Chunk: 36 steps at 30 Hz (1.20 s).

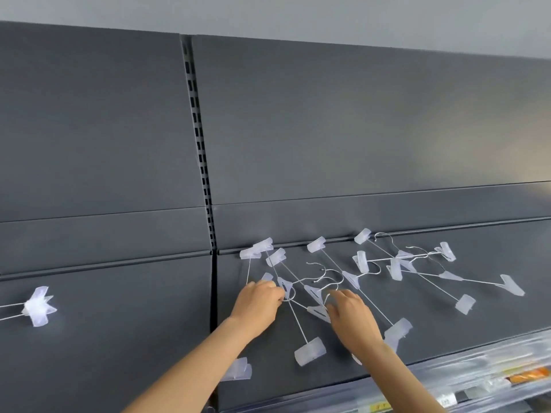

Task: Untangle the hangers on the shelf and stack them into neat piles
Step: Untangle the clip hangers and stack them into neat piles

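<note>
Pinches a wire hook with the left hand, fingers curled round it; rests the right hand just beside, grip impossible to tell. Ahead on the shelf, tangled hangers, wires fanning away and rightward; well apart leftward, a stacked pile, nearer the left hand.

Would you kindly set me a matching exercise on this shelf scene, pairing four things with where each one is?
Things:
1. left hand
2. bundled hangers
3. slotted upright
4. orange label

Places:
A. lower right corner, below the front edge of the shelf
B. far left of the shelf
C. between the two grey back panels
D. on a wire hook among the tangled hangers

Pairs: 1-D, 2-B, 3-C, 4-A
</note>
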### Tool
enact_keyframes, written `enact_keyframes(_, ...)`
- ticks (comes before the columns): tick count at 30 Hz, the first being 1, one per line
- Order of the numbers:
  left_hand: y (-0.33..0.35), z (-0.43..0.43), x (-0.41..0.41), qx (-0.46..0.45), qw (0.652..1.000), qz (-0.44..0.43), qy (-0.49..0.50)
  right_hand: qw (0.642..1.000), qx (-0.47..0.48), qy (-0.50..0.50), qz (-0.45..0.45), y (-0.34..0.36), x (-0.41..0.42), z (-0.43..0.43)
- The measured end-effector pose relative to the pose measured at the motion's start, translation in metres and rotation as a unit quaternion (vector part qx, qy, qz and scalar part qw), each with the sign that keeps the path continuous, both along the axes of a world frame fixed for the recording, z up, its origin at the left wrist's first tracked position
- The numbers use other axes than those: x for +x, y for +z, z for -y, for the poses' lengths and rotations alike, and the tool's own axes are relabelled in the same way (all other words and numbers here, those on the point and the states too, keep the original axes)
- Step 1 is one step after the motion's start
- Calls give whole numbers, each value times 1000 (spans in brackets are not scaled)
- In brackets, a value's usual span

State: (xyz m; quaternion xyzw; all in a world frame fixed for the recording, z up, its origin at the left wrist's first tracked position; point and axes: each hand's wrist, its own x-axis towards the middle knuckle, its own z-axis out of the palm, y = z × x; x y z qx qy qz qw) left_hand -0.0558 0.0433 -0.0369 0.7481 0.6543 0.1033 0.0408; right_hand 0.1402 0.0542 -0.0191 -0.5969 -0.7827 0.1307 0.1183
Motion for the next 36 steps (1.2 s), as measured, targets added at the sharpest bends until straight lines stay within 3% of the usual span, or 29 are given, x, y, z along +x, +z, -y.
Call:
enact_keyframes(5, 21, 8, -21, 15, 981, 196, 6, 1000, -17, -9, -18, -3, 2, -8)
enact_keyframes(9, 25, 12, -33, 14, 963, 269, 29, 998, -16, -5, -57, -1, -12, -11)
enact_keyframes(13, 19, 15, -38, 14, 965, 261, 29, 974, -20, 0, -225, 15, -37, -14)
enact_keyframes(17, 19, 15, -36, 17, 966, 259, 20, 905, -138, 11, -401, 41, -66, -21)
enact_keyframes(25, 27, 18, -25, -8, 974, 225, -7, 932, -110, 12, -345, 46, -89, -35)
enact_keyframes(31, 28, 19, -17, -13, 981, 192, -13, 963, -76, 38, -254, 51, -103, -34)
enact_keyframes(36, 28, 22, -16, -31, 986, 163, -15, 954, -164, 80, -237, 68, -114, -42)
